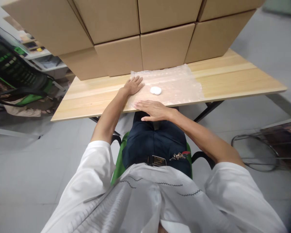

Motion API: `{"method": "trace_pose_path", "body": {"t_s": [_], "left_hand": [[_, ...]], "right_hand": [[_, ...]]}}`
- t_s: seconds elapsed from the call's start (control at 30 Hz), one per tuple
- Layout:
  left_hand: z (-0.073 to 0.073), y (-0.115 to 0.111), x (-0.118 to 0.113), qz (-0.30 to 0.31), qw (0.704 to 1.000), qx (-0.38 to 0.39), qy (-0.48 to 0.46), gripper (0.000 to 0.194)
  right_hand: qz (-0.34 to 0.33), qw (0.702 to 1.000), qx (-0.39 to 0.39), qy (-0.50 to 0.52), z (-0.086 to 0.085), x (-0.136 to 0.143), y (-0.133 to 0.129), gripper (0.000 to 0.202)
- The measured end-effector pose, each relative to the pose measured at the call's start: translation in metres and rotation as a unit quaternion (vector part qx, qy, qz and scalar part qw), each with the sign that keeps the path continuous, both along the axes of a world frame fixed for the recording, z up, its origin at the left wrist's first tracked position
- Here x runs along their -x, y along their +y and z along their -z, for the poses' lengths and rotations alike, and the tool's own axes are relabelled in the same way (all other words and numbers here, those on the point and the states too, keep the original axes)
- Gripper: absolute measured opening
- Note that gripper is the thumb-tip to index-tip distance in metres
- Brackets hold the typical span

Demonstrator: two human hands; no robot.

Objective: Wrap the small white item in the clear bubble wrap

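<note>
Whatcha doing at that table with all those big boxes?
Someone is sitting at a wooden table with a see-through plastic sheet spread out on it. The left hand is pressed flat on the sheet's left side, and the right hand is by the table's front edge, fingers out straight. A small white thing lies on the sheet, and neither hand is holding it. The brown boxes are stacked behind.

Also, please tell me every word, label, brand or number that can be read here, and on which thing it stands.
No text can be read.
Belt buckle: small marks, too blurred to read.
Cardboard boxes: no printing visible on the sides shown.
White rounded object: nothing readable.
</note>
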State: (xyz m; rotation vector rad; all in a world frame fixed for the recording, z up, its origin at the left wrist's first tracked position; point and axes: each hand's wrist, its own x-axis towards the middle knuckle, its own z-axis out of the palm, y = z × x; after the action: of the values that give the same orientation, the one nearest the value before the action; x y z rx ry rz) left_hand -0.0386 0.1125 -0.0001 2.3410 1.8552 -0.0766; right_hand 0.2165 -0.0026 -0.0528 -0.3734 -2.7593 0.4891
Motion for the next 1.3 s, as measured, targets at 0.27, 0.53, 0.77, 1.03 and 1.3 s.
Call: {"method": "trace_pose_path", "body": {"t_s": [0.27,0.53,0.77,1.03,1.3], "left_hand": [[-0.004,0.007,0.003,-0.026,0.998,0.054,0.011,0.092],[0.004,0.006,0.001,-0.028,0.999,0.018,-0.008,0.084],[-0.001,-0.009,-0.003,-0.031,0.999,-0.007,0.004,0.087],[0.001,-0.016,0.004,0.004,0.996,-0.084,-0.025,0.088],[0.020,-0.013,-0.017,0.096,0.981,-0.041,-0.166,0.095]], "right_hand": [[0.046,0.998,0.033,0.003,-0.013,0.024,0.015,0.090],[0.036,0.999,-0.036,-0.002,0.008,0.063,0.001,0.090],[-0.001,0.997,0.075,0.026,-0.021,0.024,-0.023,0.077],[0.250,0.948,0.102,0.169,-0.035,-0.041,0.027,0.088],[0.280,0.958,0.036,0.052,-0.013,-0.035,0.062,0.074]]}}
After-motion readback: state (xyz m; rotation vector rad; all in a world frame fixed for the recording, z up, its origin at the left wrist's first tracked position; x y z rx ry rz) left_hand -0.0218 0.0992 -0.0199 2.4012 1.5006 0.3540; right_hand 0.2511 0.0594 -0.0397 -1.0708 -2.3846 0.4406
